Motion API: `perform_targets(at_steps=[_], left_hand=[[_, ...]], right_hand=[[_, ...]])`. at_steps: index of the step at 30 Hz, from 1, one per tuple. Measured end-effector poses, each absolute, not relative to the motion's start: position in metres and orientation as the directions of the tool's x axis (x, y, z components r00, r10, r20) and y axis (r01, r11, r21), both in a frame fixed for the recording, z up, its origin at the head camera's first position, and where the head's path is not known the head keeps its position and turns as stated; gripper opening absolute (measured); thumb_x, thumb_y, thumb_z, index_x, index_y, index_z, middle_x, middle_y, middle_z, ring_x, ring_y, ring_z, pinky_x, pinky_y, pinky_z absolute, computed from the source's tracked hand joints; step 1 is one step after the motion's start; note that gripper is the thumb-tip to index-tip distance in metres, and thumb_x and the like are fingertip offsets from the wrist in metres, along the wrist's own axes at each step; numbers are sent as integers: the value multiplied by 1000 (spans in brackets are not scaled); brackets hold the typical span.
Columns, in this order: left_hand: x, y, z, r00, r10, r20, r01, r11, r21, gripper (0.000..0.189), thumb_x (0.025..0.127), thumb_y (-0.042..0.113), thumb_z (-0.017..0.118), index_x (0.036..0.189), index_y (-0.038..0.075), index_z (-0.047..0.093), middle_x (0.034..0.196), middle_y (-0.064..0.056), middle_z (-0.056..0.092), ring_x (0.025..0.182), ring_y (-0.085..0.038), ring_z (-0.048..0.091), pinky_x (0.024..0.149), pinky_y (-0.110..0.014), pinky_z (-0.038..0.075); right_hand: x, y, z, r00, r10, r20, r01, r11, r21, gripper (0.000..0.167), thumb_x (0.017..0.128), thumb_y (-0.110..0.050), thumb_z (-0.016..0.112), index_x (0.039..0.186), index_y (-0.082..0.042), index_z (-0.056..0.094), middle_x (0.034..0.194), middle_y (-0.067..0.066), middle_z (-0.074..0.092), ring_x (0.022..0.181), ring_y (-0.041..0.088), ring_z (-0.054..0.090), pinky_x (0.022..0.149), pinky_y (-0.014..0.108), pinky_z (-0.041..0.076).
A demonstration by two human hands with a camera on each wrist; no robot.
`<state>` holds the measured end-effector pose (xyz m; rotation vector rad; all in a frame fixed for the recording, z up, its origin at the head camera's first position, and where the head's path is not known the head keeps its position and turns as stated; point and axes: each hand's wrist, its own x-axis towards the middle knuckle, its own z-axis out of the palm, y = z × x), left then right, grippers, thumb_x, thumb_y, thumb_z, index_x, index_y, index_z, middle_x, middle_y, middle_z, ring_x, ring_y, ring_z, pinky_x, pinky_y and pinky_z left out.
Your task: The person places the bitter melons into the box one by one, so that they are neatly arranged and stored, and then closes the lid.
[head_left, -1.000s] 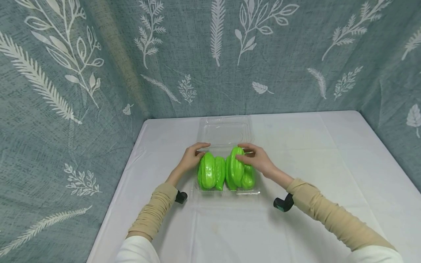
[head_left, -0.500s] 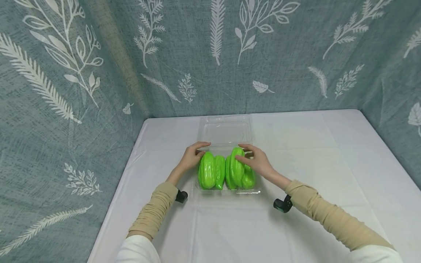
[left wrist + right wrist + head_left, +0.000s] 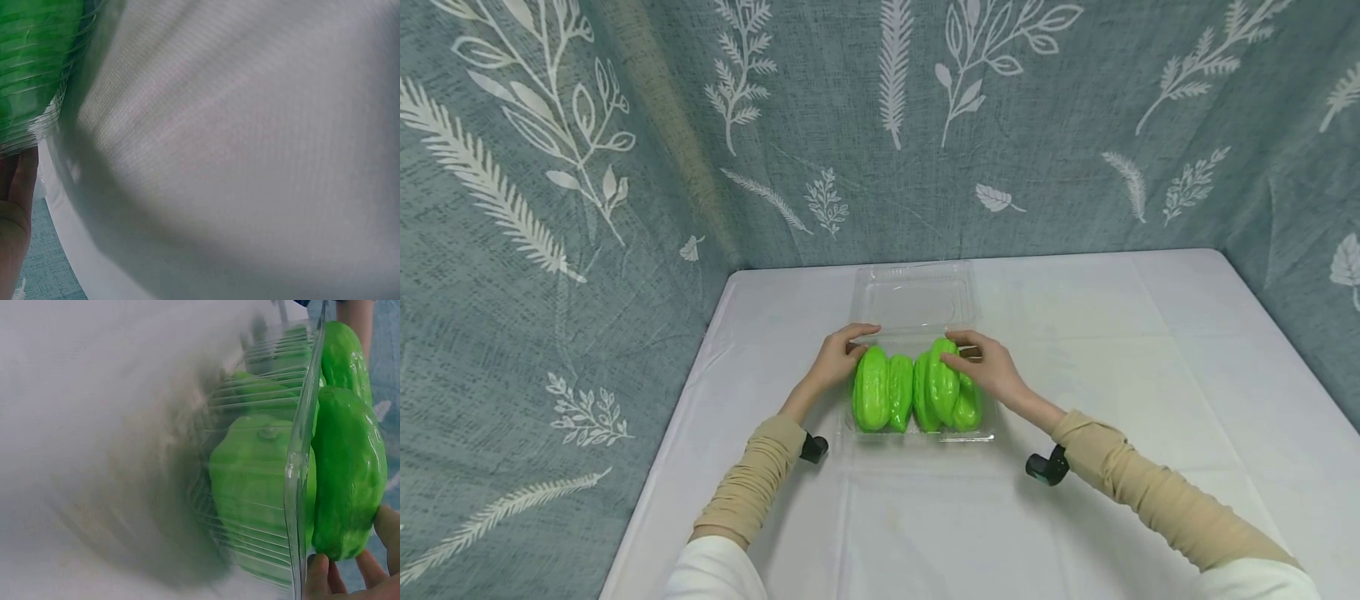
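Note:
A clear plastic clamshell box (image 3: 964,435) holds several glossy bright green, lightly ridged, cucumber-like vegetables (image 3: 872,392), lying side by side. My left hand (image 3: 837,357) grips the box's back left corner, its index finger along the hinge side. In the left wrist view only part of that hand (image 3: 15,206) shows, right at the ribbed wall. My right hand (image 3: 992,364) pinches the far end of one green vegetable (image 3: 942,383) on the right, thumb on top and fingers behind. In the right wrist view this vegetable (image 3: 349,469) rises above the box's rim, over a wider green one (image 3: 256,469) inside.
The box's clear lid (image 3: 913,296) lies folded back flat behind it. A white cloth (image 3: 925,525) covers the table. Leaf-patterned blue-green curtains (image 3: 850,108) hang behind and to both sides. Dark wrist cameras (image 3: 1047,467) stick out below each wrist.
My right hand and the vegetable it pinches have shifted slightly to the right and a little lower. The left hand stays in place at the box's corner.

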<state>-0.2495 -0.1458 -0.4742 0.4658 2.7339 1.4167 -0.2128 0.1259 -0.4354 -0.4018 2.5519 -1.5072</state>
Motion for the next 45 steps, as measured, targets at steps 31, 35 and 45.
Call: perform_targets(at_steps=[31, 35, 45], left_hand=[[-250, -147, -473, -936, 314, 157, 307, 515, 800, 39, 90, -9, 53, 129, -3, 55, 141, -20, 47, 124, -36, 52, 97, -40, 54], [-249, -147, -472, -934, 317, 165, 317, 524, 791, 40, 90, -8, 54, 130, -2, 55, 145, -20, 43, 119, -37, 56, 94, -37, 55], [-247, -148, -474, -940, 255, 226, 332, 542, 772, 48, 90, -5, 56, 136, 6, 50, 149, -17, 38, 114, -35, 60, 93, -40, 56]], right_hand=[[-209, 129, -437, -957, -288, 43, -166, 417, -894, 48, 93, -21, 62, 135, -2, 49, 129, 24, 56, 115, 41, 57, 96, 47, 53], [-210, 131, -437, -959, -279, 56, -171, 408, -897, 48, 92, -20, 62, 135, -1, 49, 128, 24, 57, 115, 40, 58, 96, 47, 53], [-214, 143, -435, -972, -219, 88, -169, 386, -907, 46, 94, -20, 60, 134, -1, 50, 128, 26, 56, 115, 41, 57, 98, 47, 51]])
